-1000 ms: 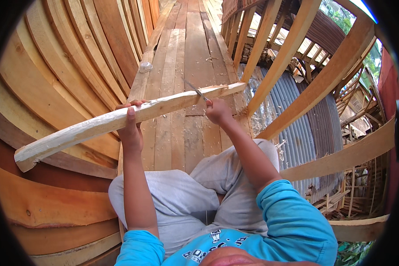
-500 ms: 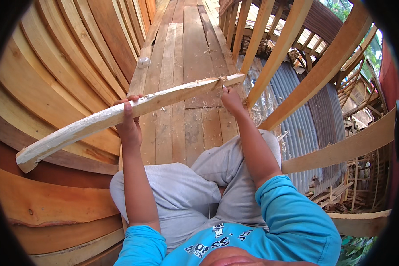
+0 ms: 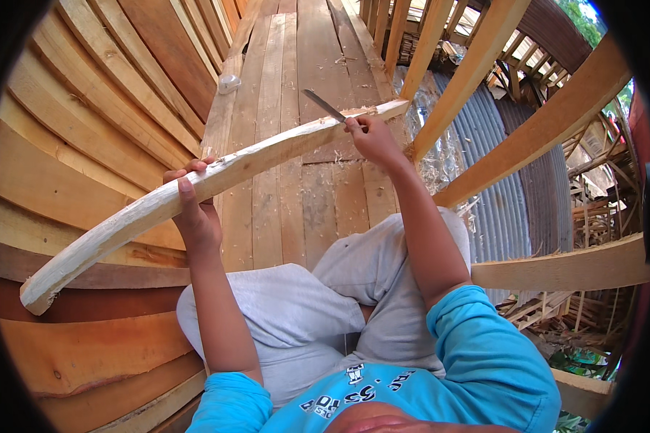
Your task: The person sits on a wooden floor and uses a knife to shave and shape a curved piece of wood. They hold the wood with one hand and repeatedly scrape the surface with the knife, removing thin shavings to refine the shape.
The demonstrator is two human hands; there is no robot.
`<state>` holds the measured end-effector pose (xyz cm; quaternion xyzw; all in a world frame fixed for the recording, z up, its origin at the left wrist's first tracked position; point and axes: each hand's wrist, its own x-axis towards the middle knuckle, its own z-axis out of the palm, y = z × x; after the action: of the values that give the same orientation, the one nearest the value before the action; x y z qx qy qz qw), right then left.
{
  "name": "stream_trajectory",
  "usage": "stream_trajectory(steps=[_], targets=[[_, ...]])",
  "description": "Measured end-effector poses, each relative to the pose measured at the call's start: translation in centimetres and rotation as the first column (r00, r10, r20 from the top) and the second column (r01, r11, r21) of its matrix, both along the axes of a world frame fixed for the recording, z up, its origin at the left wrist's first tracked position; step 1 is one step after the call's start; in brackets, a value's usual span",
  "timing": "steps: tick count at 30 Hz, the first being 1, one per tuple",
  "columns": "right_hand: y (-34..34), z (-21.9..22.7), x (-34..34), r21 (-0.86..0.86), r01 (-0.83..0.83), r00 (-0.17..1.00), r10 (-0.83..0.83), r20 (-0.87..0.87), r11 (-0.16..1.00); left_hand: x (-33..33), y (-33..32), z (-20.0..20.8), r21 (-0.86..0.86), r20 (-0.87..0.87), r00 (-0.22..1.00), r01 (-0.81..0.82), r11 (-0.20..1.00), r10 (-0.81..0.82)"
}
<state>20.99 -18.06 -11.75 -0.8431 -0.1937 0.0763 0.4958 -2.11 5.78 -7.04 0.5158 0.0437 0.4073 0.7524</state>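
Note:
A long, pale wooden pole (image 3: 245,160) with roughly shaved faces slants across the view, its near end at the left and its far end by the railing. My left hand (image 3: 193,198) is wrapped round it left of the middle, thumb on the near side. Close to the far end, my right hand (image 3: 374,141) is closed round the handle of a knife, and its fingers hide most of that handle. The narrow dark blade of the knife (image 3: 323,105) points up and left, crossing over the pole's top edge.
Wood shavings lie scattered on the plank floor (image 3: 274,94). A small clear plastic container (image 3: 228,84) sits at the left edge of the planks. Upright boards (image 3: 58,162) line my left side. To the right stands a slatted wooden railing (image 3: 469,79), with corrugated metal sheets (image 3: 502,191) below it.
My right hand has turned and risen slightly, so the knife blade now shows above the pole. The curled shavings at the pole's far end are mostly gone from there.

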Motion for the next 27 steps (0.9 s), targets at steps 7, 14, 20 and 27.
stream_trajectory(steps=[7, 14, 20, 27], targets=[[0.9, 2.3, 0.4, -0.152, -0.119, 0.986, 0.099, -0.136, 0.981, -0.2, 0.4, -0.8, 0.045, -0.016, 1.000, -0.023, 0.999, 0.024], [1.7, 4.4, -0.6, -0.360, -0.104, 0.993, 0.116, 0.011, 0.927, -0.2, 0.3, -0.9, 0.003, -0.015, 1.000, -0.012, 1.000, 0.012], [2.1, 5.3, -1.5, -0.449, -0.071, 0.997, 0.082, 0.005, 0.891, -0.1, 0.1, -0.8, 0.001, -0.017, 1.000, -0.008, 1.000, 0.008], [2.6, 5.2, -2.1, -0.422, -0.026, 1.000, 0.029, 0.001, 0.906, -0.1, 0.2, -0.8, 0.023, -0.008, 1.000, 0.006, 1.000, -0.006]])
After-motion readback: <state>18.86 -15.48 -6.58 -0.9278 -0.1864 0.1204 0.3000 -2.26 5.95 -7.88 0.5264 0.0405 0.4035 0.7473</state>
